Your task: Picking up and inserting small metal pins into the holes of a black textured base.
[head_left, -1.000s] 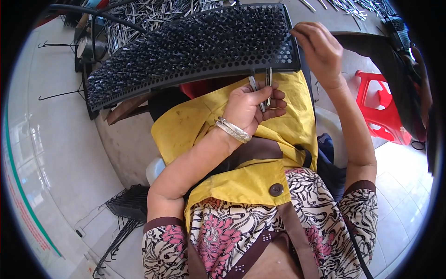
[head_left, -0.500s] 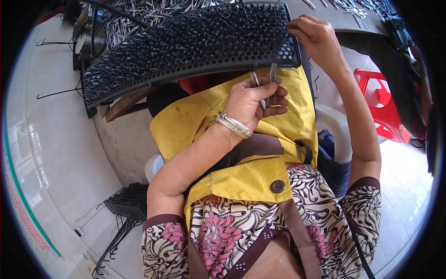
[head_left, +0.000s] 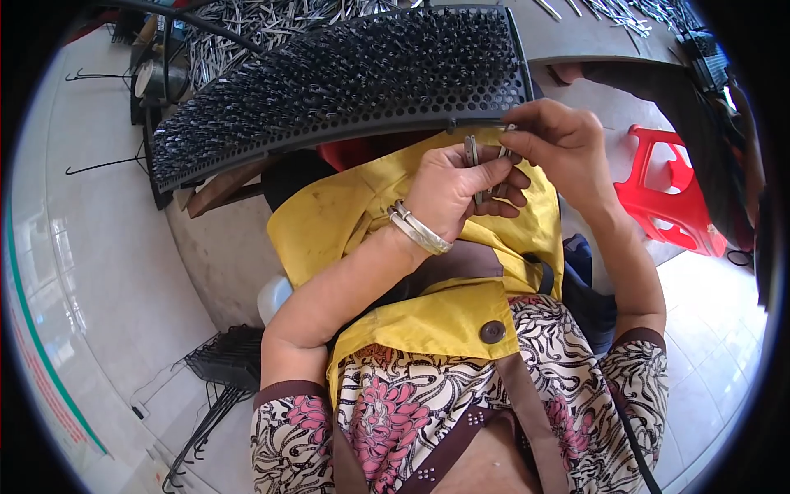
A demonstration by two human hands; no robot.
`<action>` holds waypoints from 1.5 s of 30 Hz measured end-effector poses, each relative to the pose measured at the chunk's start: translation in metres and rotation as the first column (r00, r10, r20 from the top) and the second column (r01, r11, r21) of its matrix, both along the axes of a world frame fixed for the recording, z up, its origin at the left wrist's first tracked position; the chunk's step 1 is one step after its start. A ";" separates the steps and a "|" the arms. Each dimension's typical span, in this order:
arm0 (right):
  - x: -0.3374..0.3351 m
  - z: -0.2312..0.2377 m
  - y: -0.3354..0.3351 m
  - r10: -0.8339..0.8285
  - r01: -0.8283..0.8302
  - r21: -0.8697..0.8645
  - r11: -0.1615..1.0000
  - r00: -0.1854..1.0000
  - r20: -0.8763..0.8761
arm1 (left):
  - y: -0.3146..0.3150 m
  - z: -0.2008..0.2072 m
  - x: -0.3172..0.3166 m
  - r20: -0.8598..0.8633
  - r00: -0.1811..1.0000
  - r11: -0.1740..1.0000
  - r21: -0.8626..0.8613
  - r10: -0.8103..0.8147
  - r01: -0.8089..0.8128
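Note:
My left hand (head_left: 461, 183) is closed around a few slim silvery metal pieces (head_left: 471, 152), which stick up between thumb and fingers; their exact kind is too small to tell. My right hand (head_left: 568, 144) meets it from the right, thumb and forefinger pinching the top end of one slim metal piece (head_left: 508, 129) by the left fingertips. Just beyond both hands lies a long black perforated rack (head_left: 387, 121), tilted and curved by the lens. Small dark metal pieces (head_left: 354, 70) stand densely in its holes, while a strip of holes along the near right edge shows bare.
Loose metal strips (head_left: 222, 49) are heaped behind the rack, with more on the table (head_left: 592, 37) at far right. A red plastic stool (head_left: 671, 193) stands at right, near another person's dark-clad leg (head_left: 658, 90). Black hooked racks (head_left: 226, 358) lie at lower left. A yellow apron (head_left: 329, 210) covers my lap.
My right hand has come from the rack's right end down and left to the pieces in my left hand. The left hand has shifted slightly right, still holding them.

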State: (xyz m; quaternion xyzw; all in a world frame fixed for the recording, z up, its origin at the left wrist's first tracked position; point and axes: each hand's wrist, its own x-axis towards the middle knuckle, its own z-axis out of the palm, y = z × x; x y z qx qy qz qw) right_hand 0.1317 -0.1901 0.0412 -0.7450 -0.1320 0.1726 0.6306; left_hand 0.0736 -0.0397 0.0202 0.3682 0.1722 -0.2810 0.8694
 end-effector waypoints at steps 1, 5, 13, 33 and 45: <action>-0.001 0.002 0.000 -0.018 0.018 -0.008 1.000 1.000 0.007 | 0.001 0.001 0.000 0.002 1.000 1.000 0.002 0.003 -0.003; -0.003 -0.001 0.005 -0.172 0.171 0.019 0.985 0.980 0.097 | 0.002 0.003 0.001 -0.004 1.000 0.999 -0.031 0.030 -0.030; 0.037 -0.008 0.004 -0.343 0.399 0.043 0.916 0.724 0.599 | 0.011 -0.016 -0.005 -0.048 0.992 0.993 -0.004 0.120 -0.120; 0.055 -0.033 0.013 0.308 0.091 -0.356 0.930 0.334 0.891 | 0.016 -0.008 -0.007 -0.028 0.996 0.995 -0.035 0.090 -0.091; -0.008 -0.003 0.005 0.019 -0.012 -0.068 0.998 0.994 0.108 | 0.012 -0.003 -0.001 0.038 0.994 0.984 -0.139 -0.104 0.109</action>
